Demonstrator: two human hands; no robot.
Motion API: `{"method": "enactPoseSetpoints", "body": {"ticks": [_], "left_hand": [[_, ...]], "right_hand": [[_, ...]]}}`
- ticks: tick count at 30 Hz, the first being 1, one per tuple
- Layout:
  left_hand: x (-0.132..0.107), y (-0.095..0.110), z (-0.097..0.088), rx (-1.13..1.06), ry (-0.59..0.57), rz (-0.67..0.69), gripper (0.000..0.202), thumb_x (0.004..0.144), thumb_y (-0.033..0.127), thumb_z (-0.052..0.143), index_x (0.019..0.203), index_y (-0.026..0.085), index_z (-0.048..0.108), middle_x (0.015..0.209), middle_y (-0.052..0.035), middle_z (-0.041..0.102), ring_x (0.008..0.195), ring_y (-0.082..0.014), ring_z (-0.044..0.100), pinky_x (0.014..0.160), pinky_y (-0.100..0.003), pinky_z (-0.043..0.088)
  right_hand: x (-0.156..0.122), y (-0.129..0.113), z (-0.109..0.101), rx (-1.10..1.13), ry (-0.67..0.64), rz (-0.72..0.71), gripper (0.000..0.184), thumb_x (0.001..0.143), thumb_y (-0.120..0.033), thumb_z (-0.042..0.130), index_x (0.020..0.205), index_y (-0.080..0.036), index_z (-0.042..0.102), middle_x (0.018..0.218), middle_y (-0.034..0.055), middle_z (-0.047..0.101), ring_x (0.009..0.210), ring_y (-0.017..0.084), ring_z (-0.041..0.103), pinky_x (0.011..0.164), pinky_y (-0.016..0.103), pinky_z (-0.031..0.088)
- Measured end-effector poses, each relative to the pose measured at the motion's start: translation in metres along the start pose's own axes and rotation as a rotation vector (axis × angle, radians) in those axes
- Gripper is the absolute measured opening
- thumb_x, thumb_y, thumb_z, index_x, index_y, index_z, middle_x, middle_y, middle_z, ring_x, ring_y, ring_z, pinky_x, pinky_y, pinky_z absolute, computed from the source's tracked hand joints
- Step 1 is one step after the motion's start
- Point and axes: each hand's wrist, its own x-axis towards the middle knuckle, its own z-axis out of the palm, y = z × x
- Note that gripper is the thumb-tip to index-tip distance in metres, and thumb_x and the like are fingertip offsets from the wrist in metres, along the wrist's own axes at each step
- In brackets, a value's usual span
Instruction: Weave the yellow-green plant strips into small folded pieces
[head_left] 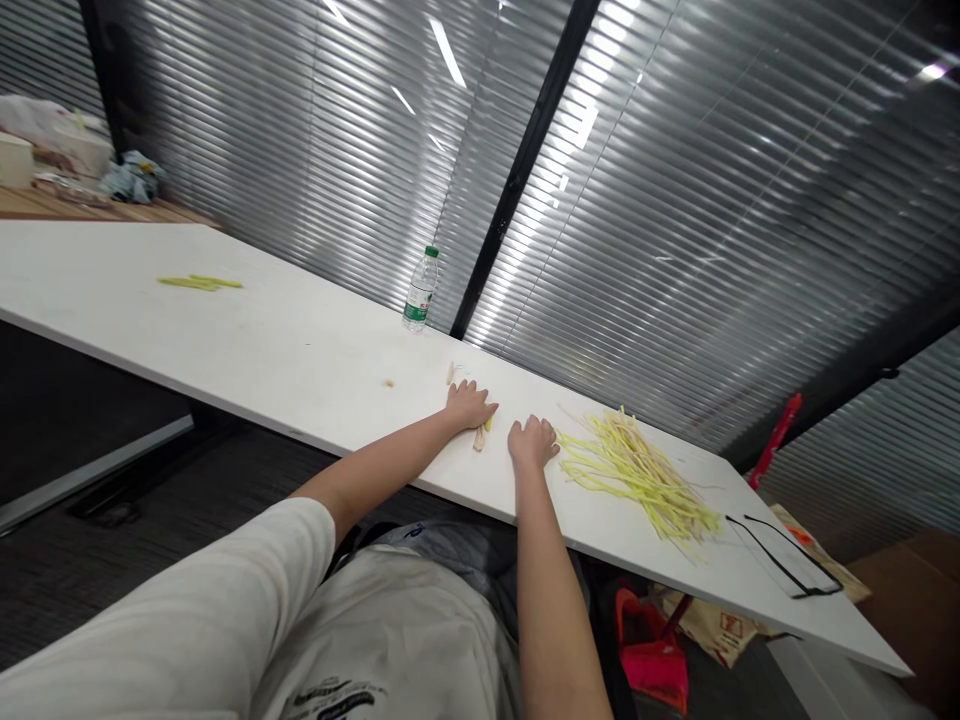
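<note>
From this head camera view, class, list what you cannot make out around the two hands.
- Head view: whatever lies under the left hand; the palm covers it, only short pale pieces show beside it.
- Right hand: fingers curled, so any hold is hidden.
- Bottle label: too small to read.
- Yellow-green strips: material unclear.

Both arms stretch forward and away from the body, bare from the short white sleeve down. The left hand (469, 404) lies palm down, fingers loosely together and pointing to the right, the wrist straight in line with the forearm. The right hand (533, 441) sits just beside it, a small gap between them, knuckles up and fingers curled under in a loose fist. The right forearm runs nearly straight up from the lower edge of the view; the left crosses in at a slant from the shoulder
</note>
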Motion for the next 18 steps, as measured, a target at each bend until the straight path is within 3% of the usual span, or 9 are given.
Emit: {"method": "enactPoseSetpoints", "body": {"ticks": [4,7,10,14,18], "left_hand": [[0.001,0.001,0.000,-0.028,0.050,-0.002,0.053,0.081,0.058,0.035,0.103,0.017,0.061,0.119,-0.0155,0.051,0.120,-0.0318,0.034,0.101,-0.054,0.010],[-0.002,0.006,-0.003,-0.083,0.022,0.035,0.059,0.075,0.065,0.041,0.109,0.020,0.059,0.126,-0.0149,0.048,0.123,-0.0321,0.033,0.101,-0.055,0.008],[-0.007,0.013,-0.006,-0.133,-0.043,0.156,0.067,0.069,0.067,0.047,0.119,0.022,0.054,0.135,-0.0148,0.040,0.126,-0.0314,0.029,0.103,-0.054,0.007],[-0.012,0.018,-0.006,-0.152,-0.106,0.330,0.063,0.068,0.065,0.050,0.117,0.025,0.056,0.134,-0.0128,0.042,0.125,-0.0306,0.032,0.103,-0.055,0.007],[-0.011,0.018,-0.004,-0.104,-0.154,0.350,0.053,0.067,0.057,0.057,0.108,0.025,0.061,0.128,-0.0124,0.048,0.119,-0.0309,0.039,0.101,-0.054,0.013]], "right_hand": [[0.000,0.001,0.003,-0.010,0.075,0.073,0.037,0.074,-0.037,0.046,0.100,-0.015,0.059,0.130,0.0243,0.035,0.124,0.041,0.018,0.089,0.064,0.010],[0.000,0.002,0.003,0.035,0.105,0.089,0.039,0.073,-0.040,0.048,0.101,-0.016,0.059,0.129,0.0236,0.037,0.122,0.041,0.020,0.089,0.064,0.013],[0.001,0.001,0.002,0.044,0.097,0.061,0.043,0.074,-0.039,0.047,0.109,-0.016,0.056,0.132,0.0226,0.034,0.122,0.040,0.023,0.090,0.059,0.020],[0.003,0.001,-0.001,0.052,0.178,0.126,0.058,0.073,-0.036,0.049,0.126,-0.013,0.042,0.140,0.0226,0.018,0.119,0.039,0.031,0.090,0.050,0.028],[0.005,0.004,0.000,0.103,0.173,0.175,0.068,0.076,-0.035,0.045,0.133,-0.003,0.026,0.140,0.0301,0.009,0.119,0.039,0.035,0.092,0.047,0.029]]}}
